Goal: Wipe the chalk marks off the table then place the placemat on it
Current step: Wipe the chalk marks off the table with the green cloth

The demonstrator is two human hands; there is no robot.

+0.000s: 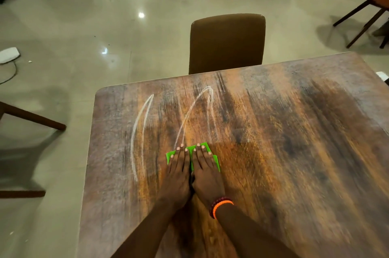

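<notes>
A folded bright green cloth (pixel 192 153) is pressed flat on the brown wood-grain counter (pixel 284 142) by left hand (pixel 177 173) and right hand (pixel 207 173), fingers straight. White chalk loops (pixel 143 131) remain largely unwiped; no placemat is seen.

A home dining room: wooden table (pixel 273 131), upholstered chairs (pixel 227 43) around it, glossy tiled floor (pixel 105 15)
</notes>
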